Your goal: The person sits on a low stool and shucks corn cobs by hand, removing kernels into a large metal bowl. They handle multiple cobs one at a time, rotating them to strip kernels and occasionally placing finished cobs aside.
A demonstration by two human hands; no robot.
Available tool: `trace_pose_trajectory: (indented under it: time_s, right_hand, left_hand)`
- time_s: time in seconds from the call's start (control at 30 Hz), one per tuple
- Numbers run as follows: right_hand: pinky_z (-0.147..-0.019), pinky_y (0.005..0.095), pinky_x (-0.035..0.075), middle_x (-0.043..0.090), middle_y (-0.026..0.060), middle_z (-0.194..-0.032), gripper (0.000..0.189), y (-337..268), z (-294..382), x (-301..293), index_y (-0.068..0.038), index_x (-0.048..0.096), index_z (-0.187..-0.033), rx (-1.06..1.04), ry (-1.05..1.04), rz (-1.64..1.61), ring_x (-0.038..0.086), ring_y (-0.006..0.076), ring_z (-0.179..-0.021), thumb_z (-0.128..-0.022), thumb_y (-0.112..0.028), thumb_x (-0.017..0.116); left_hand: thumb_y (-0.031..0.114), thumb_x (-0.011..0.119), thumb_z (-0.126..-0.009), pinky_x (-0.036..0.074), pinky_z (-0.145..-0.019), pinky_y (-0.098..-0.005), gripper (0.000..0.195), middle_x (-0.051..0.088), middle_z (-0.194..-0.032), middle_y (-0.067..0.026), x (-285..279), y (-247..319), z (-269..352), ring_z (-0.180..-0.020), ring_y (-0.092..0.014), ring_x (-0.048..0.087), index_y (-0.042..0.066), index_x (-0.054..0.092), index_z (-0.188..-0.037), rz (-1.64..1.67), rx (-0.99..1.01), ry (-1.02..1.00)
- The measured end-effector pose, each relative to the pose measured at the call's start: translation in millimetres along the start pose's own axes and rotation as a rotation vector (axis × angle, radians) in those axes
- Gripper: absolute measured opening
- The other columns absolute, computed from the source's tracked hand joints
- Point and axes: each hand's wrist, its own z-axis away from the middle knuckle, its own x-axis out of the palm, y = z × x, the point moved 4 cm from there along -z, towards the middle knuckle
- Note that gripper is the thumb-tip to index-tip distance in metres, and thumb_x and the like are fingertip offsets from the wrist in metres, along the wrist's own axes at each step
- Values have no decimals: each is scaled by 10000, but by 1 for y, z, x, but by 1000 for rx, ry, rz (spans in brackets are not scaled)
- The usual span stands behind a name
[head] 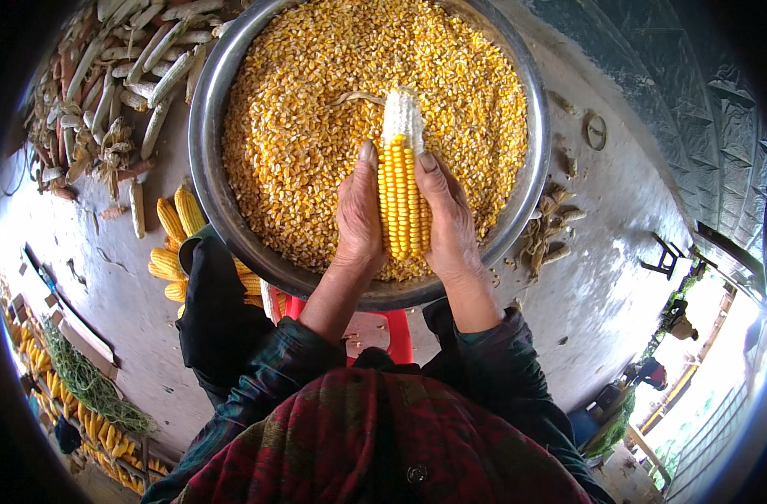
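Between my two hands is a corn cob (pixel 403 201), its far end stripped to bare white and its near part still covered in rows of yellow kernels. My left hand (pixel 360 211) wraps its left side, thumb pointing up along the rows. On the right side, my right hand (pixel 448 217) grips it the same way. The fingers beneath the cob are hidden. Below lies a wide metal basin (pixel 208 82) filled with loose corn kernels (pixel 308 164). A dry strip of husk (pixel 358 96) rests near the cob's bare tip.
Stripped cobs (pixel 125 69) are heaped on the floor at upper left. Unshelled yellow cobs (pixel 169 261) lie left of the basin, by my knee. A red plastic stool (pixel 399 337) shows under the basin's near rim. Husk scraps (pixel 544 233) lie to the right.
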Motion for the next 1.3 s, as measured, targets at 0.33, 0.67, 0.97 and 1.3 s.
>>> trace_pose_trajectory:
  time_s: [0.33, 0.67, 0.97, 1.3]
  right_hand:
    - [-740, 293, 471, 640, 66, -932, 371, 15, -9, -7, 19, 611, -1099, 108, 219, -128, 579, 143, -846, -992, -318, 500]
    - [-839, 257, 429, 617, 32, -1041, 507, -9, -5, 4, 13, 571, -1212, -106, -25, 265, 541, 102, -944, -995, -437, 482]
    - [-721, 362, 446, 644, 127, -843, 630, 2, -10, -8, 39, 608, -1032, 38, 236, 551, 569, 184, -791, -995, -544, 373]
    - [-707, 340, 426, 605, 72, -821, 496, -5, -11, 1, 13, 594, -968, -134, 115, 661, 528, 157, -786, -989, -466, 466]
  left_hand:
    - [464, 435, -998, 539, -808, -337, 490, 656, -1042, -80, -18, -15, -8, -873, -220, 649, 46, 555, -1224, 10, -186, 72]
    - [397, 476, -1009, 422, -615, -229, 417, 593, -805, 14, 0, 2, -2, -684, -62, 514, 10, 633, -999, -247, 28, -23]
    - [429, 468, -1005, 423, -594, -237, 454, 617, -800, 2, -3, -2, -1, -656, -70, 527, 10, 642, -986, -232, -11, 46]
    - [456, 487, -994, 332, -536, -249, 521, 516, -684, 32, -13, 4, -6, -621, -58, 395, -33, 638, -894, -475, 131, 131]
